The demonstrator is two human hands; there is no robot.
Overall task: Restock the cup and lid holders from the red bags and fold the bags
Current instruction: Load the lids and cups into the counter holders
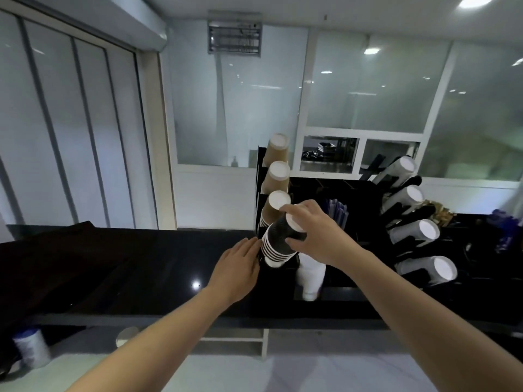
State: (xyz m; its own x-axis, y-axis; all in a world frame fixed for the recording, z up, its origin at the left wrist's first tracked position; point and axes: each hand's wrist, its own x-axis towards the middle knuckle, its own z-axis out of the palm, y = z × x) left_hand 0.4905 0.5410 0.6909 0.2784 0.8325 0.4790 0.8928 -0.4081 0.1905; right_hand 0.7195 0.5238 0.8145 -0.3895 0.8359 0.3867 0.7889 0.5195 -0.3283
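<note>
Seating a nested stack of black paper cups with white rims (pixel 278 244) into the lowest slot of the tall black cup holder (pixel 259 193) is the step in hand, as I judge it. The right hand (pixel 314 236) has its grip curled round the stack's upper end, thumb below and fingers over the white base. Just left of that grip, the left hand (pixel 240 267) lies flat with straight fingers against the holder's side, holding nothing. Above the grip, three stacks of tan paper cups (pixel 276 176) already fill the higher slots. Below the grip, a white cup stack (pixel 311 275) stands on the glossy black table (pixel 158 267). Next the stack needs pushing down until it sits firm, the flat hand steadying the holder. No red bag can be made out.
</note>
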